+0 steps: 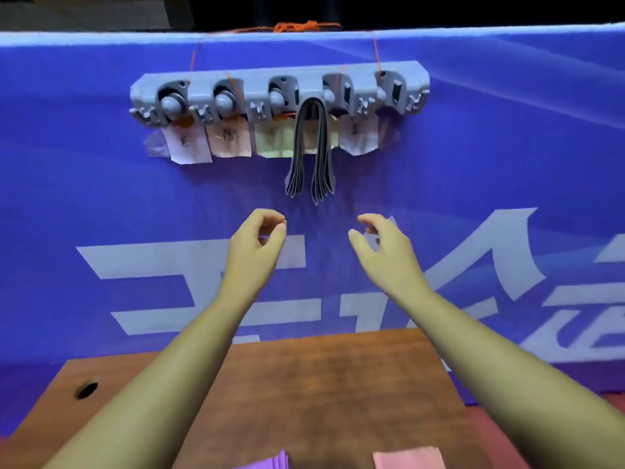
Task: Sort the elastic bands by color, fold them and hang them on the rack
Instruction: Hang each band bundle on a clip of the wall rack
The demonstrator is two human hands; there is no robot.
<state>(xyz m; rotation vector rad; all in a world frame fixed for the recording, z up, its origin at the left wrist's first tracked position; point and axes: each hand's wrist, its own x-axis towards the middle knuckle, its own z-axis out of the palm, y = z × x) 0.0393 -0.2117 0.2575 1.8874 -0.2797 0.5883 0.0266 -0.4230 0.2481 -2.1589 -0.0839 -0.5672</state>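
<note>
Purple stacked elastic bands [270, 462] lie nearest, while my empty, relaxed left hand [252, 252] and right hand [385, 255] could knock the hung dark-grey folded bands [298, 154] off the grey plastic rack [280, 76].

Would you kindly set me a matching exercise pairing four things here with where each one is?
1. grey bands
2. purple bands
3. pink bands
4. rack

A. view's bottom edge, on the right
B. hung on the blue banner by orange string
C. draped over the rack
D. view's bottom edge, on the left

Pairs: 1-C, 2-D, 3-A, 4-B
</note>
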